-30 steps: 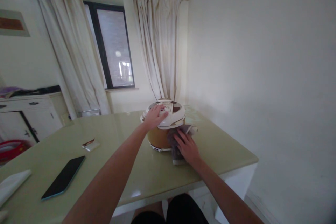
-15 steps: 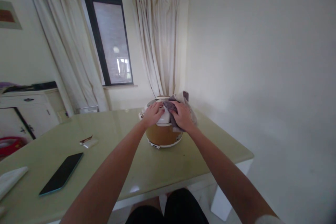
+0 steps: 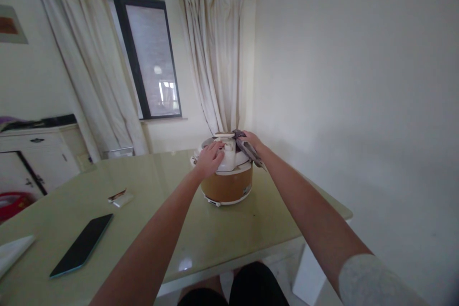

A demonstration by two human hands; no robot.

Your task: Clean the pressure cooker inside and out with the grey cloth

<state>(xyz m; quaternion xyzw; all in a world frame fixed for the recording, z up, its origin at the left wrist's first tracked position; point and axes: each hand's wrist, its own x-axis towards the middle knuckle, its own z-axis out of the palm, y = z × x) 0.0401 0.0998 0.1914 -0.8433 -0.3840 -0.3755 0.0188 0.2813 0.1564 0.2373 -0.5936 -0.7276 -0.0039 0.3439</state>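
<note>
A rice cooker (image 3: 229, 185) with a brown body and a white lid stands on the pale green table (image 3: 150, 210), near its far right side. My left hand (image 3: 210, 158) lies on the near left part of the lid, fingers spread and pressed flat. My right hand (image 3: 250, 140) is at the far right of the lid, closed on a grey cloth (image 3: 251, 152) that hangs down over the lid's right edge.
A dark phone (image 3: 81, 245) lies on the table at the left, with a small white and brown object (image 3: 120, 197) beyond it and a white folded thing (image 3: 14, 253) at the left edge. A white cabinet (image 3: 36, 155), a window and curtains stand behind. The wall is close on the right.
My right hand rose with the cloth from the table beside the cooker's base onto the lid, then slid to the lid's far right. My left hand stayed on the lid.
</note>
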